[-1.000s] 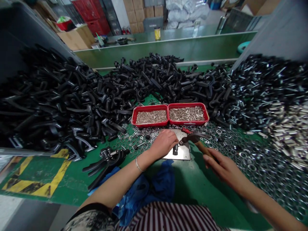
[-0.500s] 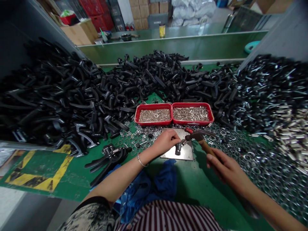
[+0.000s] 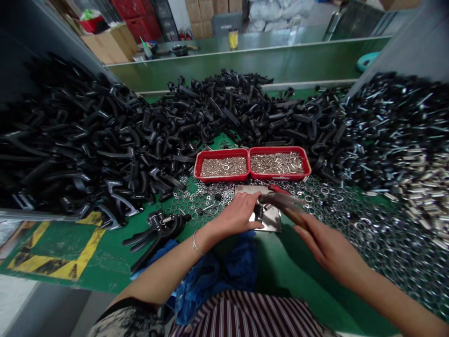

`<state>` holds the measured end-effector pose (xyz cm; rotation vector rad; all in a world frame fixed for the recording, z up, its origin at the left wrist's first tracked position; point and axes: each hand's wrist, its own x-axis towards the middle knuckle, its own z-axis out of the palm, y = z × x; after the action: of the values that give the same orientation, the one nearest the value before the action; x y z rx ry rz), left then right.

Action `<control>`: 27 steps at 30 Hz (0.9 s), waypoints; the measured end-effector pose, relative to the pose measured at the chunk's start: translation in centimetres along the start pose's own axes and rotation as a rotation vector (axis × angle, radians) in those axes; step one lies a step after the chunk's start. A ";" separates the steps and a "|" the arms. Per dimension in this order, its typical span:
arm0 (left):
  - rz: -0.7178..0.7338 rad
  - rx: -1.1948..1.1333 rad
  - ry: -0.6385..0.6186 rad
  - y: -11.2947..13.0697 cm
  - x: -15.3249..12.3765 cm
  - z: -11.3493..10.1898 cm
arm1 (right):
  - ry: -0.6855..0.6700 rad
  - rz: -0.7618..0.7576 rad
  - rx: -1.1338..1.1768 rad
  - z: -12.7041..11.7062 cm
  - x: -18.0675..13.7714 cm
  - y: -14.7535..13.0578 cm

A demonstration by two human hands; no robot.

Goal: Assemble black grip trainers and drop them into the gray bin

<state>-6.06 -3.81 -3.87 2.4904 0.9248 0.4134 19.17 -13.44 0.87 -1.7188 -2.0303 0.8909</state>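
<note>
On a metal plate [image 3: 277, 224] lies a small dark part [image 3: 258, 213], partly hidden by my fingers and the hammer. My left hand [image 3: 240, 213] grips this part, with the forefinger at its far end and the thumb at its near end. My right hand [image 3: 321, 241] is closed round the wooden handle of a hammer [image 3: 277, 201]. The hammer's head, smeared by motion, is just over the dark part; whether they touch I cannot tell. A red-handled tool [image 3: 278, 188] lies at the plate's far edge.
Two red trays [image 3: 221, 179] of small metal pieces stand beyond the plate. Black handle-like parts [image 3: 140, 135] are heaped left and behind. Metal rings [image 3: 368, 248] and silver cylinders [image 3: 428, 187] cover the right. A blue cloth [image 3: 210, 281] and black clamp-like assemblies [image 3: 157, 234] lie nearer me.
My left hand has shifted from a pinch beside the dark part to fingers on either side of it. The hammer has moved left, over the part.
</note>
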 end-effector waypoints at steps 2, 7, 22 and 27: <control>-0.015 -0.007 -0.008 -0.1 0.0 0.2 | -0.106 0.074 0.005 0.7 0.6 0.8; -0.073 -0.079 0.040 0.8 -0.6 0.2 | 0.049 0.165 0.029 1.4 1.1 3.6; -0.122 -0.013 0.330 -0.9 0.5 -8.2 | 0.243 -0.358 0.070 2.7 2.8 1.0; -0.706 0.401 0.200 -12.5 3.6 -15.3 | 0.363 -0.432 -0.051 1.9 2.1 1.7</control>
<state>-16.57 11.68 3.31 2.2536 2.0324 0.2509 18.82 -11.73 -1.91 -1.2711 -2.0606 0.3611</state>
